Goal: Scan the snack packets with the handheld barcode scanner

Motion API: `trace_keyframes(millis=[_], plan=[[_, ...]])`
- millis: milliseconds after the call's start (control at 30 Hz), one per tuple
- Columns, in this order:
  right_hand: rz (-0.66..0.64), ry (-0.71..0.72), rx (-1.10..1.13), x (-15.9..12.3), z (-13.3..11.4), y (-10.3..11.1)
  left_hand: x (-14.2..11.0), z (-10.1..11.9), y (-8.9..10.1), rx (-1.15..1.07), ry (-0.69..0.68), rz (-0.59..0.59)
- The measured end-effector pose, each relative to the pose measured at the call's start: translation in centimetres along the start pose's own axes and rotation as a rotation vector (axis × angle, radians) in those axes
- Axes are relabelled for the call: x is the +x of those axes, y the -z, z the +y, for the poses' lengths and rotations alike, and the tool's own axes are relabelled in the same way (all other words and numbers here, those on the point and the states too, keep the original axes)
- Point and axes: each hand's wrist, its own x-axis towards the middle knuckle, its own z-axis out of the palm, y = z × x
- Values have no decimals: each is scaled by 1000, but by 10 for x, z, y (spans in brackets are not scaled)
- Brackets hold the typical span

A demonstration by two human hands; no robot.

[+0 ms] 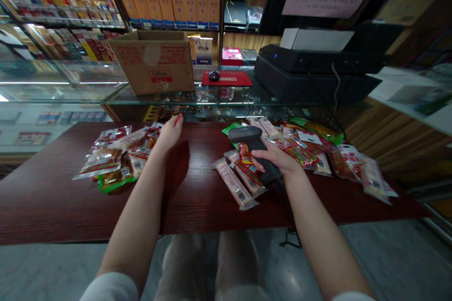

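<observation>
My right hand (277, 156) is wrapped round the handle of a black barcode scanner (247, 135), its head pointing left above the table. Under and beside the scanner lie long clear snack packs (233, 183) with barcodes showing. My left hand (171, 132) is closed over the table's far side, next to a pile of packaged snacks (120, 153). A small red and orange bit shows at its fingertips; what it belongs to is hidden. More snack packets (310, 148), red, green and clear, spread out to the right of my right hand.
Everything lies on a dark red wooden table (190, 202). Behind it, a glass counter carries an open cardboard box (158, 63), a mouse (213, 75) on a red mat (236, 79), and black checkout equipment (310, 73). Stocked shelves line the back. The scanner's cable drops past the front edge.
</observation>
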Motion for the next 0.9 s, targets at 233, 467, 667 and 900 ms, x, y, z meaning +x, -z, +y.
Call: trace_keyframes(millis=[233,467,667,900], plan=[[42,-15,3,-2,-3,-2,-6,-38,19,513,61,325],[106,7,22,-5,-8,1,-4,-42,8,470,-107,275],[256,29,9,-12,-11,17,-28,1,-45,308,-310,-68],[453,-51,15,-22,-11,41,-49,12,-104,301,-351,-493]])
